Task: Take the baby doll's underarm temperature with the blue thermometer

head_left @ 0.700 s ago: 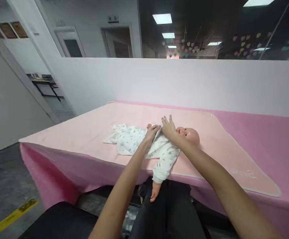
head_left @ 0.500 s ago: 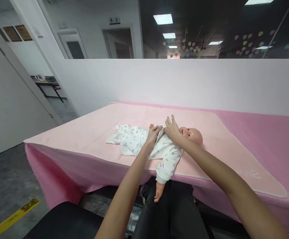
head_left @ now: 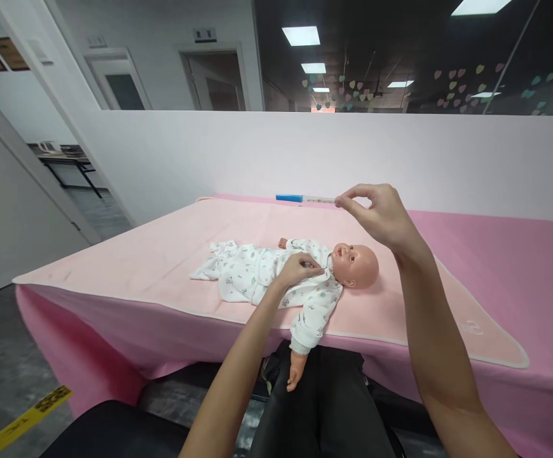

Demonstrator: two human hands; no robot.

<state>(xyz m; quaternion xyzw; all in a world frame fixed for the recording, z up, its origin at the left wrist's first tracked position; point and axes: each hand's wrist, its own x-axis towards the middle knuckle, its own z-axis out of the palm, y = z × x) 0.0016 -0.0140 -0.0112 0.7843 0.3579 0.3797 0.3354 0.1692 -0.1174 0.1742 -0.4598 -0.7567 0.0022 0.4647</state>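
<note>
A baby doll lies on its back with its head to the right, dressed in a white printed top and matching trousers. One doll arm hangs over the table's near edge. My left hand is closed at the chest, its fingers pinching the top near the collar. Above the doll's head, my right hand is raised. Between thumb and fingertips it holds one end of a slim, clear thermometer with a blue far end, level and pointing left.
A pale pink mat lies under the doll on a darker pink tablecloth. Behind the table stands a white wall with dark glass above it. A black seat is at the lower left.
My right hand has risen from the doll's chest, up and to the right, and the thermometer now shows in it. My left hand stays on the top. The view has shifted slightly.
</note>
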